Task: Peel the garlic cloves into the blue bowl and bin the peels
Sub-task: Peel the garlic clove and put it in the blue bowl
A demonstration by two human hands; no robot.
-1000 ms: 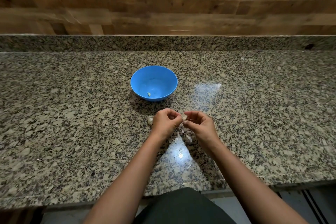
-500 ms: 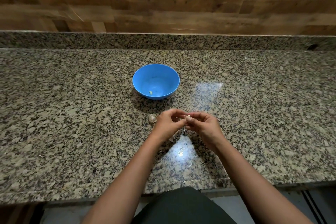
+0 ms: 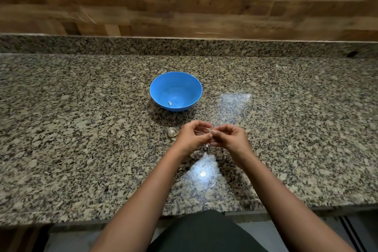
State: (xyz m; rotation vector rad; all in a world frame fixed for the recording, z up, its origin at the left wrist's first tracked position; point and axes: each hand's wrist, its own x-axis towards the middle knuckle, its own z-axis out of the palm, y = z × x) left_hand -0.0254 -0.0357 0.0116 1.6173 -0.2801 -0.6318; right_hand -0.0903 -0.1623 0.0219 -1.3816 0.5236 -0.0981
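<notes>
An unpeeled garlic piece [image 3: 172,132], papery and purplish-grey, lies on the speckled granite counter [image 3: 81,129] just left of the working hands. Behind it stands the blue bowl [image 3: 184,86] — smooth, round, plastic by the look — with one pale peeled clove [image 3: 170,103] at its bottom. The left hand [image 3: 191,136], fingers curled, pinches a garlic clove [image 3: 210,130] from one side, above thin scraps of peel [image 3: 196,154] on the polished stone. The right hand [image 3: 229,139] pinches the same clove from the other side, thumb and fingertips apparently teasing at its skin. Peeling is the step in hand, and the task looks young. The next move, it seems, calls for stripping the skin clear and dropping the bare clove into the bowl — no bin is in view.
</notes>
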